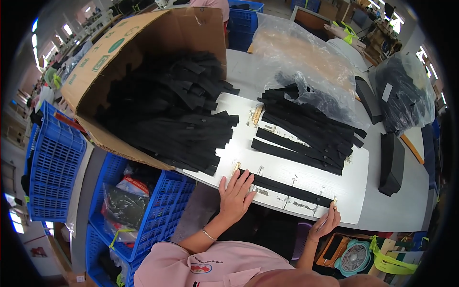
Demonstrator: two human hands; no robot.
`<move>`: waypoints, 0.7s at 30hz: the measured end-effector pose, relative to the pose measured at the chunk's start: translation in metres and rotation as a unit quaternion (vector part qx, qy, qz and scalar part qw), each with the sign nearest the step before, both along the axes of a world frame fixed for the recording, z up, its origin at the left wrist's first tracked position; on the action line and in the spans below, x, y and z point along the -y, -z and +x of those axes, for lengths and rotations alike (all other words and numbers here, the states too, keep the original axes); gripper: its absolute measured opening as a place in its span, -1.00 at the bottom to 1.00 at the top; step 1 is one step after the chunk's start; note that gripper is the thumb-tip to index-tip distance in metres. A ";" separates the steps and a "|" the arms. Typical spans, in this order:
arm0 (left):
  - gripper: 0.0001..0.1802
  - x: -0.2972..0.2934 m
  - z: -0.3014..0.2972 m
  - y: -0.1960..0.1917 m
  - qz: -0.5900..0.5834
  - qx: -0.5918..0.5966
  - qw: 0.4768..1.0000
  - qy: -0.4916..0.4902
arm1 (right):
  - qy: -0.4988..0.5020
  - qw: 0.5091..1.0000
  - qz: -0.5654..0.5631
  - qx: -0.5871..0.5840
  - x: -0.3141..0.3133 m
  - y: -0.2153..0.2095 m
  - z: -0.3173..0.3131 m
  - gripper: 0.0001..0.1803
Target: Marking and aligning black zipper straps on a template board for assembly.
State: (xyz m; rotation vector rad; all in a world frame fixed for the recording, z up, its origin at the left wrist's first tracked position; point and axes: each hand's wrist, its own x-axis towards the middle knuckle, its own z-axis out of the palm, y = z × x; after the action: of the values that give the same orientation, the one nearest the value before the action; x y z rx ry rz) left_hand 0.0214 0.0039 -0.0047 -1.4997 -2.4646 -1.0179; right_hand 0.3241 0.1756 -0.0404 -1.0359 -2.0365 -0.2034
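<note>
A single black fabric strip lies stretched along the near edge of a white board with dark marks on it. My left hand rests on the strip's left end, fingers extended and apart. At the other end, the closed fingers of my right hand hold the strip's tip; part of that palm is hidden. Beyond the strip, a pile of similar black strips spreads over the board. More loose strips spill from a cardboard box on its side at the left.
Clear plastic bags lie at the back, and another bag of dark pieces stands at right. Two black blocks sit on the grey table. Blue crates stand below left. Below right is a small fan.
</note>
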 end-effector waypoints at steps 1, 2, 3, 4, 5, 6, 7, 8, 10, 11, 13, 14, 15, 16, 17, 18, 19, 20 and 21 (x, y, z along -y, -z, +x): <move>-0.42 0.000 0.000 0.000 -0.001 0.000 1.000 0.000 | 0.001 1.000 -0.004 -0.005 0.001 -0.002 -0.001 -0.61; -0.42 0.000 0.000 -0.001 0.001 -0.001 1.000 0.001 | 0.003 1.000 -0.008 -0.010 0.002 -0.003 -0.003 -0.61; -0.42 0.000 0.001 -0.001 0.004 -0.001 1.000 0.001 | 0.003 1.000 -0.010 -0.010 0.002 -0.003 -0.003 -0.61; -0.42 0.000 0.001 -0.002 0.003 -0.001 1.000 0.002 | 0.000 1.000 -0.008 -0.016 0.002 -0.003 -0.004 -0.61; -0.42 0.000 0.001 -0.002 0.001 -0.003 1.000 0.000 | -0.003 1.000 -0.007 -0.022 0.001 -0.003 -0.003 -0.61; -0.41 0.000 0.001 -0.002 -0.002 -0.005 1.000 -0.001 | -0.002 1.000 -0.008 -0.023 0.001 -0.001 -0.002 -0.61; -0.41 0.000 0.001 -0.002 -0.003 -0.005 1.000 0.001 | 0.000 1.000 -0.004 -0.017 -0.001 0.001 0.000 -0.60; -0.41 0.000 0.001 0.000 -0.002 -0.005 1.000 0.000 | 0.003 1.000 0.000 -0.011 -0.001 0.003 0.001 -0.60; -0.41 -0.001 0.001 0.001 -0.002 -0.004 1.000 -0.001 | 0.011 1.000 -0.002 -0.005 -0.002 0.004 0.001 -0.62; -0.42 -0.001 0.001 0.001 0.000 -0.004 1.000 -0.002 | 0.018 1.000 -0.003 0.001 -0.002 0.003 0.000 -0.63; -0.42 -0.001 0.001 0.001 0.000 -0.004 1.000 -0.003 | 0.020 1.000 -0.011 0.002 -0.001 0.002 0.000 -0.63; -0.42 -0.002 0.001 0.000 0.002 -0.003 1.000 -0.003 | 0.016 1.000 -0.006 0.003 -0.001 0.004 0.001 -0.63; -0.42 -0.002 0.001 0.000 0.004 -0.003 1.000 -0.002 | 0.013 1.000 -0.002 0.003 -0.002 0.005 0.002 -0.63; -0.42 -0.002 0.001 -0.001 0.004 -0.003 1.000 -0.002 | 0.014 1.000 -0.002 0.003 -0.002 0.004 0.001 -0.63; -0.42 -0.002 0.001 -0.001 0.003 -0.002 1.000 -0.003 | 0.004 1.000 0.002 -0.006 -0.002 0.002 0.000 -0.64; -0.42 -0.002 0.001 -0.001 0.002 -0.002 1.000 -0.004 | -0.006 1.000 0.005 -0.015 -0.002 0.001 -0.002 -0.64; -0.42 -0.002 0.001 -0.001 0.002 -0.001 1.000 -0.004 | -0.005 1.000 0.005 -0.015 -0.002 0.000 -0.003 -0.64; -0.43 -0.002 0.001 0.000 0.004 -0.001 1.000 -0.005 | -0.005 1.000 0.006 -0.015 -0.002 -0.001 -0.004 -0.65; -0.43 -0.002 0.001 0.000 0.006 -0.001 1.000 -0.006 | -0.006 1.000 0.008 -0.016 -0.002 -0.001 -0.004 -0.65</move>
State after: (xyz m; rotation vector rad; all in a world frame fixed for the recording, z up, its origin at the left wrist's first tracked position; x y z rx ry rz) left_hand 0.0220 0.0058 -0.0045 -1.4787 -2.4593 -1.0257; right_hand 0.3201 0.1776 -0.0393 -1.0108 -2.0098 -0.1949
